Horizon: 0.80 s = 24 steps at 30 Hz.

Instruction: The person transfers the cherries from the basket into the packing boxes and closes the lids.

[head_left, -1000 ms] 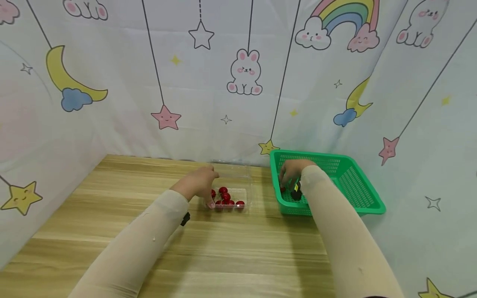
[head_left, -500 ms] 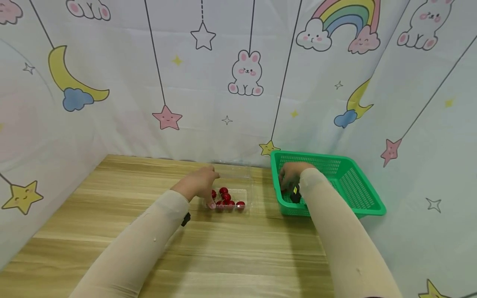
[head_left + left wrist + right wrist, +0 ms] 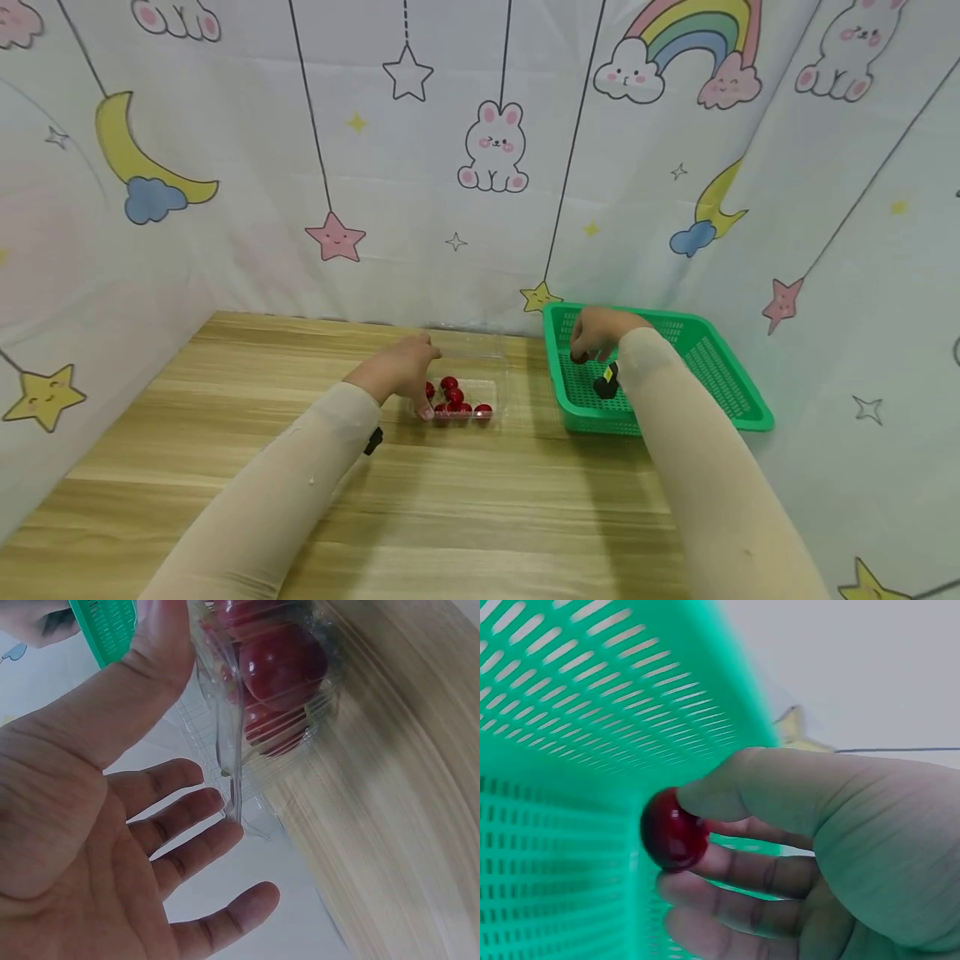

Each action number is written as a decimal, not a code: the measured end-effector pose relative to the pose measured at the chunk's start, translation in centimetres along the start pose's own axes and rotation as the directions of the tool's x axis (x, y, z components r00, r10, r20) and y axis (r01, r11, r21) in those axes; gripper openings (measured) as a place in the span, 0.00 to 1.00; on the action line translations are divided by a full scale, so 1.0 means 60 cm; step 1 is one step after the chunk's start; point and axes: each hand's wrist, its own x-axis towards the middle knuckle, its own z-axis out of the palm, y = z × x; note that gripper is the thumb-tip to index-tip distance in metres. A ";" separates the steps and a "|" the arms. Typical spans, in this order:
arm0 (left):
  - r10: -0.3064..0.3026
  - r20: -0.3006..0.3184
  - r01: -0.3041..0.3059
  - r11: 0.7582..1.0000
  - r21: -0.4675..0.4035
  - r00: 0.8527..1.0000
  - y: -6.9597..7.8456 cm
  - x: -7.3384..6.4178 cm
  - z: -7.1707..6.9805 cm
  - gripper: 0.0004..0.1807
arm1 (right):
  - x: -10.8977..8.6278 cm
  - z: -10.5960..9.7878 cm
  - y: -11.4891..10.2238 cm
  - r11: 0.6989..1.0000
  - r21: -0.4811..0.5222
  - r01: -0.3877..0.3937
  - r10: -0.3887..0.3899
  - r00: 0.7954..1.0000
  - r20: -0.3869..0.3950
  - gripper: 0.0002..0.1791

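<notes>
My left hand (image 3: pixel 401 367) holds the left end of a clear plastic box (image 3: pixel 480 392), its lid tipped back. In the left wrist view, the thumb (image 3: pixel 161 645) lies against the box wall and some fingertips touch the plastic edge, while another finger stands apart. Several shiny red cherries (image 3: pixel 453 396) lie in the box; my hand partly covers those at the left. My right hand (image 3: pixel 600 332) is inside the green basket (image 3: pixel 727 392), above its floor. It pinches one dark red cherry (image 3: pixel 673 831) between thumb and fingers, near the basket wall in the right wrist view.
The wooden table (image 3: pixel 465 517) carries the box and, to its right, the perforated basket. Behind stands a white cloth backdrop (image 3: pixel 420 183) with cartoon prints. Small black devices sit at my wrists; the right one (image 3: pixel 607 382) hangs within the basket.
My right hand went lower at the basket's left side, then rose and shifted right and away from me with the cherry pinched. The left hand and box have stayed put.
</notes>
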 end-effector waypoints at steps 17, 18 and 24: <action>0.002 0.001 -0.002 1.000 0.018 1.000 0.002 -0.003 -0.002 0.64 | -0.054 0.008 -0.159 0.959 -0.196 0.206 -0.247 0.944 -0.217 0.09; 0.002 0.002 -0.002 1.000 0.017 1.000 0.002 -0.004 -0.002 0.64 | -0.049 0.019 -0.168 0.953 -0.196 0.229 -0.267 0.943 -0.198 0.08; 0.003 0.013 -0.003 1.000 0.003 1.000 0.002 -0.004 -0.005 0.63 | -0.010 0.096 -0.211 0.921 -0.209 0.330 -0.353 0.932 -0.082 0.06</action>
